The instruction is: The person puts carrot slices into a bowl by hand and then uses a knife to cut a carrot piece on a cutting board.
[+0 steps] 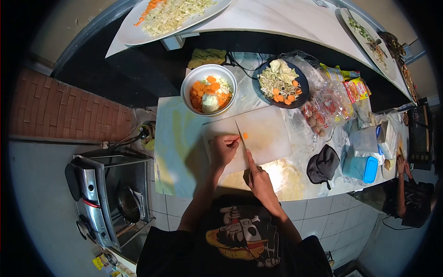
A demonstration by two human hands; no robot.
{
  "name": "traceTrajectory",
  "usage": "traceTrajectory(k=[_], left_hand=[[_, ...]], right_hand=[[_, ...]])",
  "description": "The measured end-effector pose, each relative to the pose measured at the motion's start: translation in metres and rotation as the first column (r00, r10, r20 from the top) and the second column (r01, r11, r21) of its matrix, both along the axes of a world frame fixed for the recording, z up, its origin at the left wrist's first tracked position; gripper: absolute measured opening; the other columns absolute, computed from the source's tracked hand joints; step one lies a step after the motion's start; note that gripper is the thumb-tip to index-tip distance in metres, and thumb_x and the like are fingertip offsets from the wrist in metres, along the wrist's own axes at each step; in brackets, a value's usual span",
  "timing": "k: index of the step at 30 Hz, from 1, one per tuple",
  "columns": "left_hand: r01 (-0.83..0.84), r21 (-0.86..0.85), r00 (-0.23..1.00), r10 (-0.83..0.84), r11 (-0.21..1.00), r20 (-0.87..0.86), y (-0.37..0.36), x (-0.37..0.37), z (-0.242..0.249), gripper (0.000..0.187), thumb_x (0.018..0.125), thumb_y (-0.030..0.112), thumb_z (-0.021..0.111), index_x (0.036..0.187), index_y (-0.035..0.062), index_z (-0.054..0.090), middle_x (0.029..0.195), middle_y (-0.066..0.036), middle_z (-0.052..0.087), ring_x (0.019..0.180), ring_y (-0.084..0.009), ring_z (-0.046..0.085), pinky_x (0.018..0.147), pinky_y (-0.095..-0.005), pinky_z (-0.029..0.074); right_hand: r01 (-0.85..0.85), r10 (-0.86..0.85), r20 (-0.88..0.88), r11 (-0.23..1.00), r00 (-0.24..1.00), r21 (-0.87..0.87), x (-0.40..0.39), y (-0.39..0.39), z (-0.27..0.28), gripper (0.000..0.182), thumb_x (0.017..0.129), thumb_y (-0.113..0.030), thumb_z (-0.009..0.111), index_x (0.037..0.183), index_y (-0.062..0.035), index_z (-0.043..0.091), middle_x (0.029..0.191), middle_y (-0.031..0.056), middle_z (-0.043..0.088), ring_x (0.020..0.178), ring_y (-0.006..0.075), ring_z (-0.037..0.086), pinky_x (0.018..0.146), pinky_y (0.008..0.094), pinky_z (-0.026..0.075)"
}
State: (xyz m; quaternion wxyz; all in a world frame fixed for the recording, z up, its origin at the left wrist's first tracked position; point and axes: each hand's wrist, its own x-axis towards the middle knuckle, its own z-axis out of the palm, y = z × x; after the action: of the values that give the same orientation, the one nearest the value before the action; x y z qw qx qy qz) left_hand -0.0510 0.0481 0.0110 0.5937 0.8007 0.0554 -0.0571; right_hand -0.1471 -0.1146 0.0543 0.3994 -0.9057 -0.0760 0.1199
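Note:
My right hand (258, 177) is closed round the handle of a knife (240, 133), its blade pointing away from me over the white cutting board (272, 134). Just left of the blade, my left hand (224, 148) has its fingers bent together at a small orange piece, mostly hidden by the fingertips. One carrot slice (245, 135) lies on the board right of the blade. Behind the board stands a metal bowl (185, 94) with carrot slices and pale chopped vegetables. A dark plate (302, 83) beside it holds sprouts, carrot slices and a cabbage piece.
Plastic bags (330, 104), a black cloth cap (323, 165) and a blue-lidded container (370, 170) are on the right. A platter (131, 34) of shredded vegetables sits on the raised shelf. A stove (92, 194) stands left. Another person's hands (403, 165) are at far right.

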Motion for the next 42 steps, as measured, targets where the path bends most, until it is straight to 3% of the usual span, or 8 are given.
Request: traceTrajectory(k=[12, 21, 29, 42], left_hand=[[-0.017, -0.008, 0.999, 0.017, 1.0, -0.029, -0.001, -0.001, 0.003, 0.018, 0.087, 0.004, 0.07, 0.101, -0.0051, 0.073, 0.093, -0.013, 0.076, 0.087, -0.0152, 0.072, 0.081, -0.0261, 0.056], [0.006, -0.041, 1.0, -0.006, 0.999, -0.014, 0.001, 0.001, -0.002, 0.018, 0.086, 0.001, 0.069, 0.102, -0.0064, 0.072, 0.095, -0.014, 0.075, 0.087, -0.015, 0.072, 0.081, -0.0264, 0.056], [-0.033, -0.042, 0.999, 0.034, 0.999, 0.036, -0.001, 0.001, -0.003, 0.014, 0.084, 0.0, 0.071, 0.096, -0.0054, 0.074, 0.089, -0.014, 0.076, 0.082, -0.0156, 0.074, 0.078, -0.0268, 0.058], [-0.062, -0.017, 0.998, 0.062, 0.998, 0.0, 0.001, 0.003, -0.004, 0.013, 0.084, 0.003, 0.074, 0.095, -0.0043, 0.074, 0.09, -0.015, 0.076, 0.081, -0.0164, 0.074, 0.078, -0.0273, 0.059]], right_hand=[[-0.015, 0.02, -0.077, 0.998, 0.997, 0.063, -0.001, 0.004, 0.002, 0.082, 0.083, 0.004, 0.056, 0.156, -0.0017, 0.02, 0.083, 0.0265, 0.061, 0.072, 0.0436, 0.062, 0.066, 0.0489, 0.05], [-0.027, 0.026, -0.005, 0.995, 1.0, -0.092, 0.002, 0.008, 0.005, 0.085, 0.082, 0.003, 0.058, 0.157, -0.0026, 0.017, 0.086, 0.0254, 0.062, 0.074, 0.043, 0.063, 0.067, 0.0482, 0.052], [-0.017, 0.017, -0.014, 1.0, 1.0, -0.019, -0.003, 0.001, -0.005, 0.086, 0.08, 0.004, 0.057, 0.156, -0.0036, 0.019, 0.076, 0.0265, 0.061, 0.068, 0.0437, 0.062, 0.063, 0.0494, 0.05], [0.004, -0.004, 0.051, 1.0, 0.999, 0.006, -0.001, 0.001, -0.008, 0.084, 0.081, 0.003, 0.057, 0.156, -0.006, 0.021, 0.076, 0.0279, 0.06, 0.067, 0.0447, 0.062, 0.063, 0.05, 0.05]])
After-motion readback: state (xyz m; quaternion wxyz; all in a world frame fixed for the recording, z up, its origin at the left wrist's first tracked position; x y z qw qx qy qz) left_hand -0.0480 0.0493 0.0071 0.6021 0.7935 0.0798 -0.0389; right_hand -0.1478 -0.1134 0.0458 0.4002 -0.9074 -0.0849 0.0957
